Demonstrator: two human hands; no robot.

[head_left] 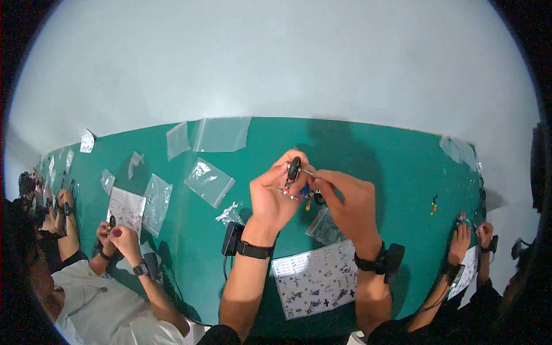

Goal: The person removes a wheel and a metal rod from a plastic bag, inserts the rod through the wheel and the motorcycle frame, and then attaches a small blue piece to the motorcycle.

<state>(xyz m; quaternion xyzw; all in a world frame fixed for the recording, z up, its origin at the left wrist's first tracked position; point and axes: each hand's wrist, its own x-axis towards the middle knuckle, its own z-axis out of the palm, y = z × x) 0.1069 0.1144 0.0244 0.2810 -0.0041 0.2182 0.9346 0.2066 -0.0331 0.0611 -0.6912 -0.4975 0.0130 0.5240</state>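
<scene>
My left hand (269, 198) is closed around a small toy model in front of me. On the model I see a black wheel (294, 168), standing upright between the fingers, and red and silver bits below it. My right hand (351, 201) pinches a thin metal rod (309, 173) whose far end meets the wheel or lies right beside it. Blue and yellow parts (306, 191) and another dark round part (318, 198) show between the two hands; what supports them is hidden. Both wrists wear black straps with small boxes.
A printed instruction sheet (313, 282) lies below my hands on the green table (276, 135). Clear plastic bags (210, 182) are scattered left of them, near white parts (231, 214). Small coloured pieces (434, 204) lie to the right. Other people's hands (123, 238) work at both sides.
</scene>
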